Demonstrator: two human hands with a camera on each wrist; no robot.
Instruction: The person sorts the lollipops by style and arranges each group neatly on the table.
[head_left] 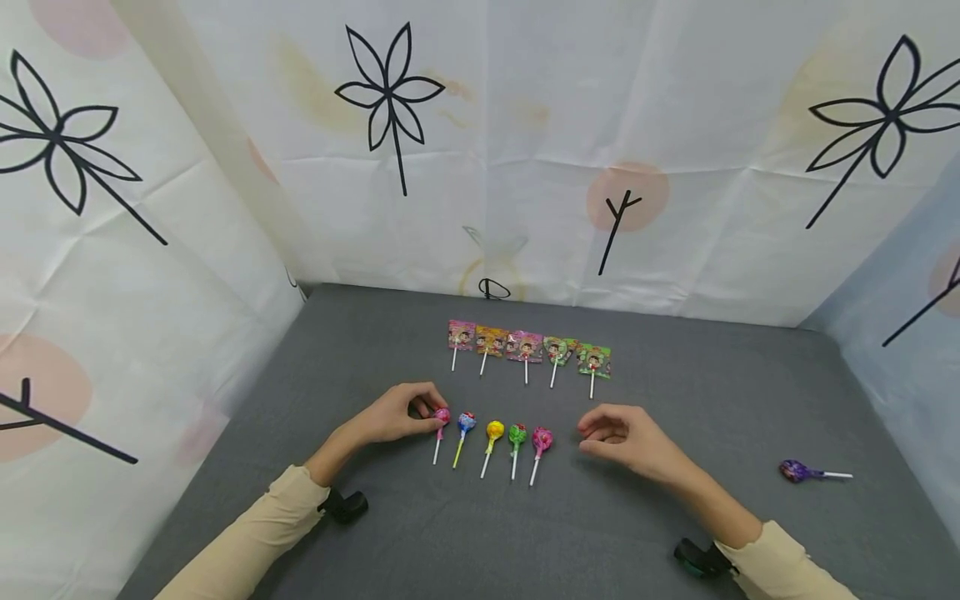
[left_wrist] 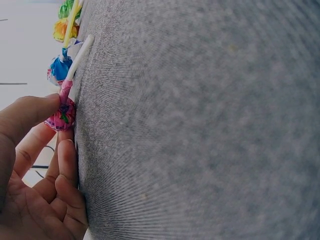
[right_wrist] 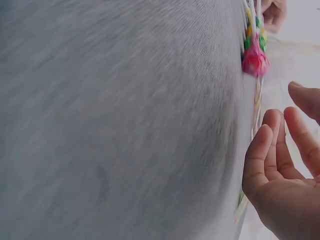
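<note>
At the left end of a row of round wrapped lollipops, my left hand (head_left: 399,412) pinches a pink lollipop (left_wrist: 62,116) by its wrapped head, thumb on one side and fingers on the other. Its white stick points toward me. Beside it lie a blue lollipop (head_left: 467,422), a yellow lollipop (head_left: 495,430), a green lollipop (head_left: 517,434) and, at the right end, a second pink lollipop (head_left: 542,439). My right hand (head_left: 628,437) hovers to the right of that last one, fingers loosely bent and thumb apart, with nothing between them in the right wrist view.
Behind the row, several flat-packet lollipops (head_left: 525,347) lie side by side on the grey tabletop (head_left: 420,533). Off to the right is a purple lollipop (head_left: 797,471), its stick pointing right. A white patterned curtain (head_left: 517,125) stands along the back and sides.
</note>
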